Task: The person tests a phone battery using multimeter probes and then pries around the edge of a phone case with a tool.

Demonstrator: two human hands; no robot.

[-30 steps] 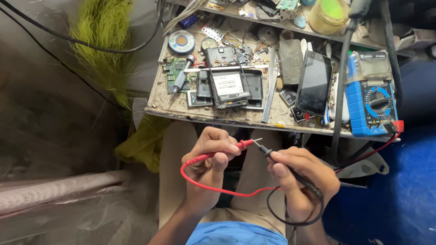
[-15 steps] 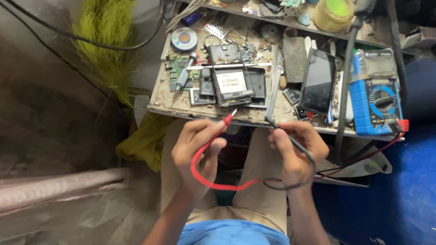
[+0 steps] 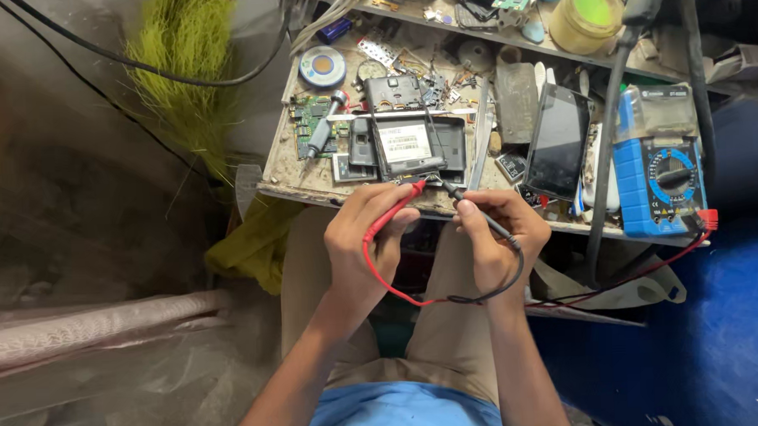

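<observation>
Probing the opened device (image 3: 406, 145) at the bench's 6 o'clock edge: left hand (image 3: 365, 239) pinches the red probe (image 3: 393, 211), right hand (image 3: 497, 238) the black probe (image 3: 480, 214). Next move needs steady tips.

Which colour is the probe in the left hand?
Red probe, in the left hand; head view.

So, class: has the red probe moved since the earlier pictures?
Yes. The red probe has gone forward from over the lap to the bench edge, tip by the opened device.

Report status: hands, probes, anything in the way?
Left hand grips red probe; right hand grips black probe. Both tips at opened device on bench edge. Nothing blocking.
</observation>
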